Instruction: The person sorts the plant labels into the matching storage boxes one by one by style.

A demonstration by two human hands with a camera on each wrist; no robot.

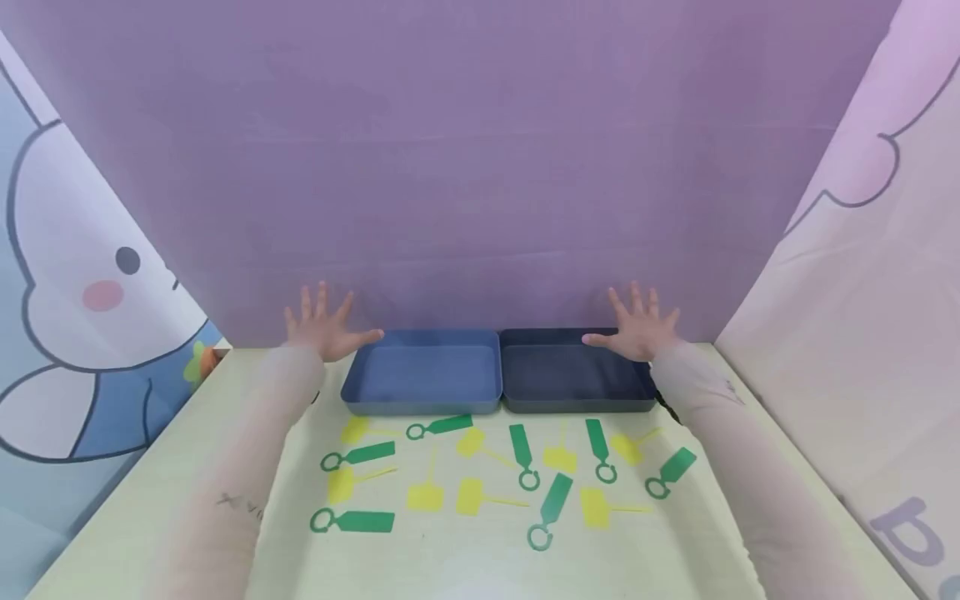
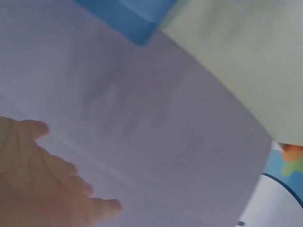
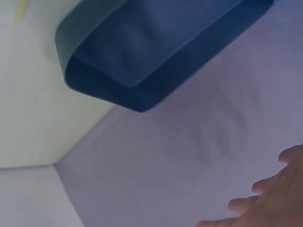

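Note:
Both hands are raised with fingers spread, holding nothing. My left hand hovers by the outer back corner of a blue tray. My right hand is over the back right part of a dark navy tray. The two trays stand side by side, and nothing lies in either. In front of them several green ring tags and several yellow tags with thin tails lie scattered flat on the table. In the wrist views, the left fingers and right fingers are splayed.
A purple cloth wall rises right behind the trays. Printed curtains hang at the left and right of the pale table. A small orange and green patch shows at the table's back left corner.

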